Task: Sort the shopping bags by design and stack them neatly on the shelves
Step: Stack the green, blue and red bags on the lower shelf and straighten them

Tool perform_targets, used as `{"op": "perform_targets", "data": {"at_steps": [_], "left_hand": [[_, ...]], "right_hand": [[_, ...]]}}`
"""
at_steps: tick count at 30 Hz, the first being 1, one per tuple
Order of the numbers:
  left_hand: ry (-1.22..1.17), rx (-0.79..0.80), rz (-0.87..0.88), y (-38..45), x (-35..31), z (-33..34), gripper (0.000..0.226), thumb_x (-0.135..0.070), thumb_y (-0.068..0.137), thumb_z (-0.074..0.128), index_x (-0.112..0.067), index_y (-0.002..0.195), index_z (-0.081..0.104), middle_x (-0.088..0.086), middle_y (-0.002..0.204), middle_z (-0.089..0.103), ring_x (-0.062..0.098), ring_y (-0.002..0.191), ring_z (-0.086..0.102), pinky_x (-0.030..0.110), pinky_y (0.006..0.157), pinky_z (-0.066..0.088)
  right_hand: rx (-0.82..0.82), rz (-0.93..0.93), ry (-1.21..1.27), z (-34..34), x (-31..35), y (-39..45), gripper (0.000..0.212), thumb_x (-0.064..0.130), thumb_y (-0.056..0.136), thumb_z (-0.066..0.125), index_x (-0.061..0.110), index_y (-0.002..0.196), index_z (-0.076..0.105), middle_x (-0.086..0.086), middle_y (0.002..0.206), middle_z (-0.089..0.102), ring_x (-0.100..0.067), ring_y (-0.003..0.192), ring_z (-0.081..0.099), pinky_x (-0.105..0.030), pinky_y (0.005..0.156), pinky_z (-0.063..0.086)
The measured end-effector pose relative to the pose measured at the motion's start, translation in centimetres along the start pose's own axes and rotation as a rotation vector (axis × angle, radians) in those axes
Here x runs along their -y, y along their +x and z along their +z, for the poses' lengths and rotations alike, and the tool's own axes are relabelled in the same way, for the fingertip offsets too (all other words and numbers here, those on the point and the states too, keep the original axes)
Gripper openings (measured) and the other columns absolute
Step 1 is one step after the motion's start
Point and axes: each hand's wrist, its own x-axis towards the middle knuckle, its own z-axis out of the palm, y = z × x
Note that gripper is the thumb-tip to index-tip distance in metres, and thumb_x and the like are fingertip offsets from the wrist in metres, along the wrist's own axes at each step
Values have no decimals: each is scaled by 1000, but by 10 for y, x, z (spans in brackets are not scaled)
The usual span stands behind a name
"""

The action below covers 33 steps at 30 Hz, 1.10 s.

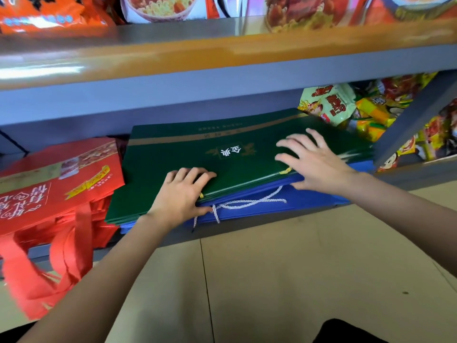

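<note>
Green bags [188, 154] lie flat in a pile in the middle of the frame, on the low shelf [247, 221]. I cannot count how many are in the pile, because only thin edges show. They sit on top of a pile of blue bags [249, 209], whose number I also cannot tell. One white rope handle [247, 203] sticks out from the blue pile at the front.

Two hands are on the green pile. The left hand [181, 194] is at the front edge, with its fingers curled over the top and its thumb below, holding the green bags. The right hand [314, 160] is to the right of it, lying flat on top with its fingers spread out straight and gripping nothing.

Red bags [57, 184] are at the left of the frame, in their own pile just beside the green one. Their red straps [64, 251] hang down over the shelf edge.

Snack packs [329, 102] are heaped at the upper right, behind the green pile. One more shelf [222, 55] runs across the top of the frame, with more food packs [160, 7] on it. The floor [284, 268] fills the bottom.
</note>
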Motion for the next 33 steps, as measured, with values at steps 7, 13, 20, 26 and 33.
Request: {"op": "perform_targets", "data": {"at_steps": [7,13,20,26,33], "left_hand": [[2,-68,-61,25,19,-47,59,-36,60,83,-15,112,65,7,98,68,31,89,64,39,82,46],[115,-210,-7,24,17,-40,48,-44,64,59,-12,99,68,4,84,67,28,76,63,34,81,32],[134,-266,39,14,14,-23,41,-38,69,58,-11,99,67,3,87,68,27,76,62,37,84,34],[84,-194,-37,15,7,-24,51,-44,65,67,-13,104,65,4,91,66,30,83,62,39,87,34],[-47,-9,-152,18,0,-36,74,-53,63,78,-21,125,56,0,118,59,29,109,52,44,97,34]], "right_hand": [[-175,213,195,-25,-23,10,64,29,70,79,13,126,54,-11,140,38,-33,130,27,-57,110,17],[-236,151,86,-10,-3,3,78,25,61,87,8,129,51,-18,135,44,-40,121,42,-59,104,28],[-231,95,-53,12,3,4,98,41,47,91,8,129,49,-21,129,52,-40,111,55,-57,99,37],[-359,140,-94,6,1,16,91,37,45,92,9,120,48,-16,120,57,-35,99,57,-53,98,38],[-351,132,-108,-6,-4,26,89,34,45,92,8,119,50,-17,118,55,-37,103,54,-55,100,34]]}}
